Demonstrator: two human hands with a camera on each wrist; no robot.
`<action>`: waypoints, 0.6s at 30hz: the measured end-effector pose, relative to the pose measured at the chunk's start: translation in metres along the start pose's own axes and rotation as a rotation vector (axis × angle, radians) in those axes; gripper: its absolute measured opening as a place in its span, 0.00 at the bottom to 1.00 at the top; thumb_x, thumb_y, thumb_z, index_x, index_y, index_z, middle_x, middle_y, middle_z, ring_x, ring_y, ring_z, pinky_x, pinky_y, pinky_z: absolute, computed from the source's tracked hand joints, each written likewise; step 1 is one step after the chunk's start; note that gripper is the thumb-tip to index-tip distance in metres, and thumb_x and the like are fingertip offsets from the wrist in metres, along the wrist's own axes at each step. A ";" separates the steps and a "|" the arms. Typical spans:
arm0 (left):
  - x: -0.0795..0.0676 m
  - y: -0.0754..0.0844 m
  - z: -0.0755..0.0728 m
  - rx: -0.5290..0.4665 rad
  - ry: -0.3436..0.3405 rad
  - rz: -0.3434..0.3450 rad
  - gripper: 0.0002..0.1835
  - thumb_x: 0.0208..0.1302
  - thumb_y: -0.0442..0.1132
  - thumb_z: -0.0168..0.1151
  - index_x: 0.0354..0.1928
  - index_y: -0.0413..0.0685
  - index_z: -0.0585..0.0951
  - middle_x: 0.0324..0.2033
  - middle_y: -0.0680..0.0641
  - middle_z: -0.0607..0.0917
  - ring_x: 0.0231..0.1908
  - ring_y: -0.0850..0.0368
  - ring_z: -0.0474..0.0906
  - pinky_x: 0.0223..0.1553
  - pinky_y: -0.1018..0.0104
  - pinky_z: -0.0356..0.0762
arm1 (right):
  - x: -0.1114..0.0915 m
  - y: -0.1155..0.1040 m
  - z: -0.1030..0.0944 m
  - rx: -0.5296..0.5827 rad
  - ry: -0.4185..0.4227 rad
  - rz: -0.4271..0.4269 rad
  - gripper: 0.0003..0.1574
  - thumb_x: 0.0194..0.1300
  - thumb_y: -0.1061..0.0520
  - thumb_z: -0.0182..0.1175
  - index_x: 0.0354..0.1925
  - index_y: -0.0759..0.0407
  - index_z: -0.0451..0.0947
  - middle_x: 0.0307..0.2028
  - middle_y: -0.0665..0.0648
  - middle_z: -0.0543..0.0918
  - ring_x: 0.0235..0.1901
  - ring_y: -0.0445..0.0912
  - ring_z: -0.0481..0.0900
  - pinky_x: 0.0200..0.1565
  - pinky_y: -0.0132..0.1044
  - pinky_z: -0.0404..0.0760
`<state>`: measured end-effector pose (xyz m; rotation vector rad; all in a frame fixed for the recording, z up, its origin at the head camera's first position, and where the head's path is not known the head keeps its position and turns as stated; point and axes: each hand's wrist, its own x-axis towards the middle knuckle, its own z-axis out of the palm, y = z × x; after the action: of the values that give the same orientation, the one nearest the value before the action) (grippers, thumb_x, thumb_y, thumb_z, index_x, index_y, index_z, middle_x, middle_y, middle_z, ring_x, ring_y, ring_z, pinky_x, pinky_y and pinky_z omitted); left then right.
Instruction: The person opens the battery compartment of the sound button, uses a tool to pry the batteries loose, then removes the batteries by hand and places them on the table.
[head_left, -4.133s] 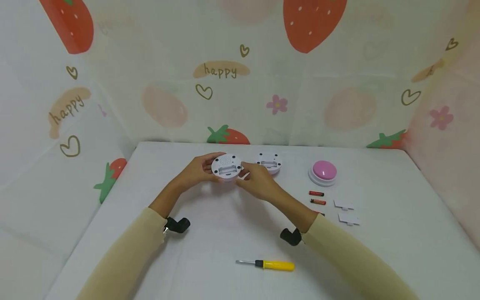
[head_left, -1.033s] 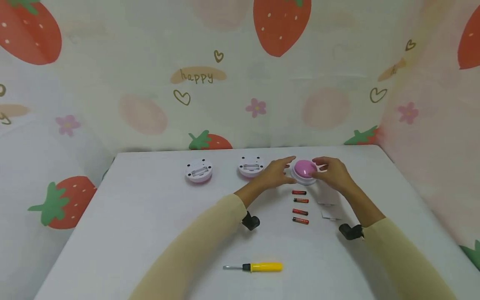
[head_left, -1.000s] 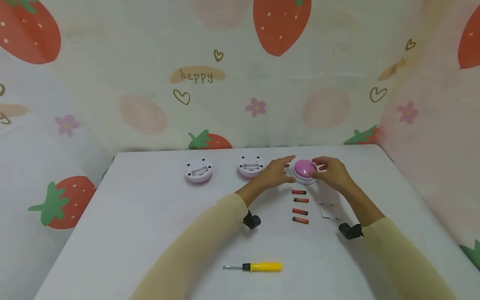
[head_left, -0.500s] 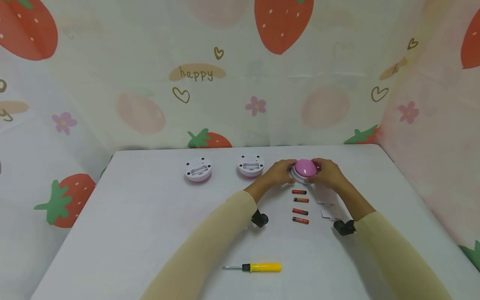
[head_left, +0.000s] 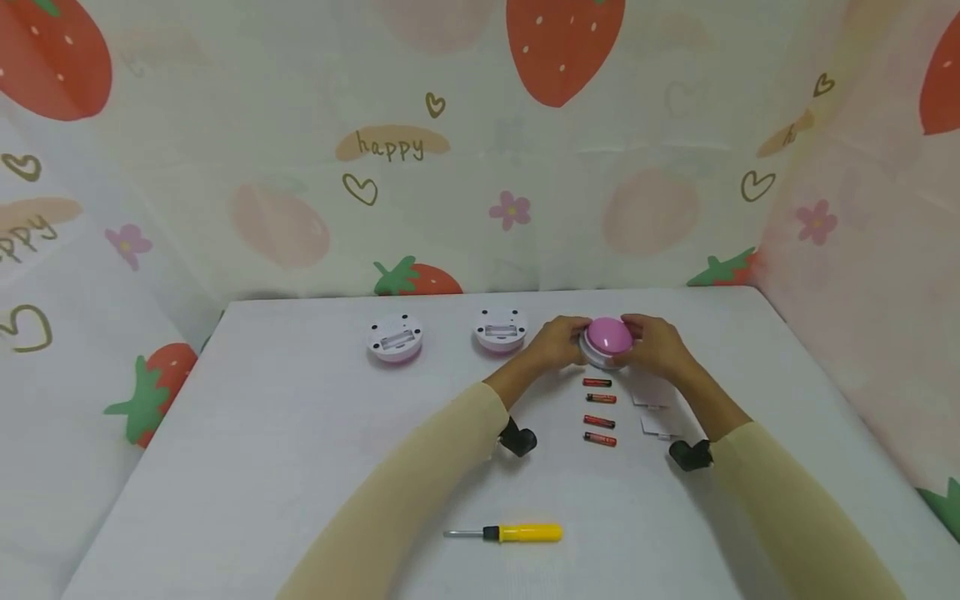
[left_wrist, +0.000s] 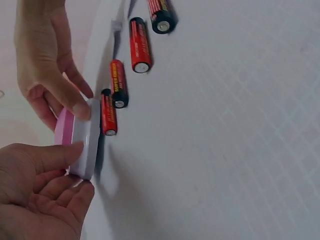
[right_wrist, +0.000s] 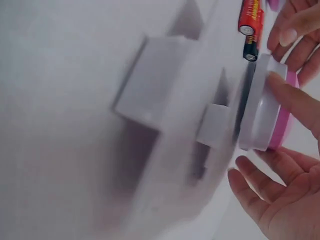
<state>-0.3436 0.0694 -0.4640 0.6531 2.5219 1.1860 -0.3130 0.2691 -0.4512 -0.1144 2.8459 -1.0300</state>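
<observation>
A pink-domed push button [head_left: 609,335] with a white round base is held between both hands near the back of the table. My left hand [head_left: 558,343] grips its left rim, thumb on the white base [left_wrist: 86,145] in the left wrist view. My right hand [head_left: 656,346] holds the opposite rim, with the thumb on the base's side in the right wrist view. The dome faces up; whether the base touches the table is unclear. Two more push buttons, one at left [head_left: 396,337] and one nearer the middle [head_left: 500,331], lie upside down with bare battery compartments showing.
Several red-and-black batteries [head_left: 599,422] lie in a column in front of the hands. Two white battery covers [head_left: 649,402] are beside them, partly behind the right wrist. A yellow-handled screwdriver [head_left: 528,532] lies near the front. Patterned cloth walls [head_left: 480,208] enclose the table.
Earlier, both hands held the left upturned button, which now rests on the table. The hands have moved right and closed in on the pink-domed button. The view has shifted right.
</observation>
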 end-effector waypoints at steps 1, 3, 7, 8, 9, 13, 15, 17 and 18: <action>-0.001 0.001 -0.001 -0.001 -0.001 0.004 0.39 0.59 0.28 0.70 0.73 0.44 0.69 0.70 0.45 0.73 0.71 0.52 0.67 0.71 0.62 0.64 | -0.001 0.001 -0.001 0.011 -0.002 -0.008 0.53 0.59 0.56 0.75 0.74 0.70 0.60 0.68 0.73 0.71 0.68 0.66 0.67 0.68 0.59 0.69; -0.003 0.004 -0.004 -0.006 -0.001 0.016 0.39 0.59 0.28 0.71 0.73 0.43 0.69 0.70 0.45 0.73 0.70 0.52 0.69 0.70 0.63 0.65 | -0.005 0.001 -0.004 0.037 -0.003 -0.036 0.52 0.59 0.55 0.75 0.74 0.68 0.61 0.68 0.71 0.71 0.68 0.65 0.68 0.67 0.60 0.69; -0.014 0.011 -0.018 -0.011 -0.011 0.043 0.38 0.59 0.28 0.71 0.72 0.41 0.70 0.69 0.44 0.75 0.68 0.52 0.72 0.69 0.64 0.68 | -0.014 -0.008 -0.012 0.084 0.000 -0.103 0.49 0.59 0.54 0.76 0.73 0.62 0.67 0.66 0.67 0.75 0.65 0.63 0.73 0.65 0.60 0.73; -0.017 0.012 -0.022 -0.010 -0.015 0.051 0.38 0.58 0.28 0.72 0.72 0.41 0.70 0.68 0.44 0.75 0.67 0.53 0.72 0.68 0.65 0.69 | -0.017 -0.011 -0.014 0.099 -0.002 -0.109 0.48 0.58 0.53 0.77 0.72 0.60 0.68 0.65 0.66 0.76 0.63 0.62 0.75 0.64 0.59 0.74; -0.021 0.013 -0.026 -0.007 -0.019 0.057 0.39 0.58 0.28 0.73 0.72 0.42 0.70 0.68 0.45 0.76 0.67 0.54 0.73 0.67 0.65 0.70 | -0.020 -0.015 -0.016 0.117 -0.007 -0.109 0.48 0.58 0.51 0.77 0.72 0.58 0.70 0.64 0.65 0.77 0.62 0.61 0.76 0.63 0.58 0.76; -0.040 0.017 -0.043 0.035 -0.040 0.100 0.40 0.55 0.30 0.77 0.72 0.44 0.72 0.66 0.47 0.77 0.66 0.56 0.74 0.64 0.66 0.74 | -0.034 -0.028 -0.020 0.213 -0.051 -0.084 0.48 0.54 0.43 0.78 0.70 0.51 0.74 0.62 0.61 0.80 0.60 0.57 0.79 0.58 0.52 0.80; -0.050 0.018 -0.050 0.077 -0.044 0.137 0.41 0.54 0.31 0.78 0.71 0.45 0.73 0.66 0.47 0.78 0.65 0.56 0.76 0.62 0.66 0.76 | -0.041 -0.033 -0.021 0.258 -0.080 -0.067 0.48 0.54 0.40 0.78 0.70 0.49 0.74 0.61 0.60 0.81 0.59 0.55 0.79 0.57 0.49 0.81; -0.060 0.019 -0.055 0.122 -0.041 0.177 0.40 0.54 0.33 0.79 0.70 0.45 0.74 0.64 0.47 0.80 0.63 0.55 0.77 0.60 0.65 0.77 | -0.046 -0.037 -0.021 0.301 -0.110 -0.054 0.47 0.54 0.40 0.77 0.69 0.48 0.75 0.60 0.60 0.82 0.56 0.55 0.81 0.57 0.50 0.81; -0.065 0.020 -0.058 0.139 -0.039 0.194 0.39 0.54 0.34 0.79 0.69 0.45 0.75 0.62 0.46 0.81 0.62 0.54 0.78 0.59 0.65 0.78 | -0.049 -0.039 -0.020 0.324 -0.125 -0.044 0.46 0.55 0.40 0.77 0.69 0.48 0.75 0.59 0.61 0.82 0.54 0.55 0.82 0.57 0.51 0.81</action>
<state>-0.3073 0.0098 -0.4086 0.9647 2.5723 1.0522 -0.2661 0.2573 -0.4069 -0.2048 2.5381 -1.4222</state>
